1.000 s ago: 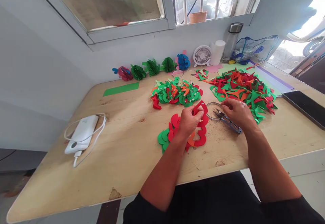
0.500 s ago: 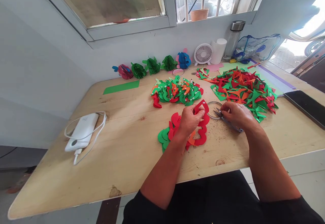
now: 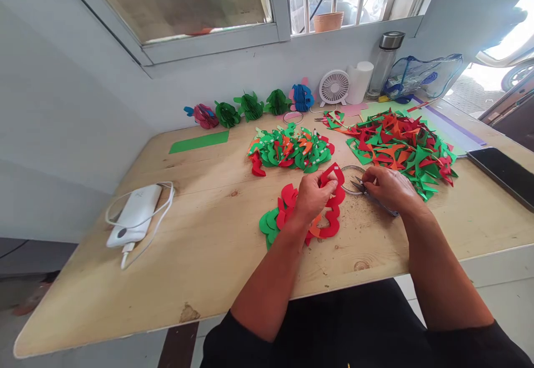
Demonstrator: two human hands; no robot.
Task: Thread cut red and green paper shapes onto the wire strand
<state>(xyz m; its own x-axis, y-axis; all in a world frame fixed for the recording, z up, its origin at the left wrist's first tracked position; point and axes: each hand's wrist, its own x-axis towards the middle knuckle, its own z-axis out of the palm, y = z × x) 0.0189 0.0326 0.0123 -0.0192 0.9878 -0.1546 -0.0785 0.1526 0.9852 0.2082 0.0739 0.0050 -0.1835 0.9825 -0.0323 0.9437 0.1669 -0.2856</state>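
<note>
My left hand [image 3: 315, 192] pinches a curved red paper cutout [image 3: 337, 174] that has a small white patch on it. Beneath that hand and wrist lie more cutouts in red, orange and green [image 3: 269, 223]. To the right, my right hand [image 3: 386, 188] is closed around small scissors [image 3: 357, 184]; their blades point left toward the red cutout and the handle end shows below the palm. The fingertips sit close together, and whether they also pinch a tiny piece is unclear. A clear ring, like a tape roll [image 3: 349, 168], lies on the table between the hands.
Behind the hands is a pile of green and orange cutouts [image 3: 292, 148]. Red and green scraps [image 3: 400, 142] are heaped right, near a phone [image 3: 503, 173]. Honeycomb paper figures [image 3: 251, 106], a fan [image 3: 334, 87] and a bottle [image 3: 384, 64] line the wall. A power bank [image 3: 136, 215] lies left.
Almost nothing differs. Both hands keep their places, and the red cutout in my left hand has shifted very slightly.
</note>
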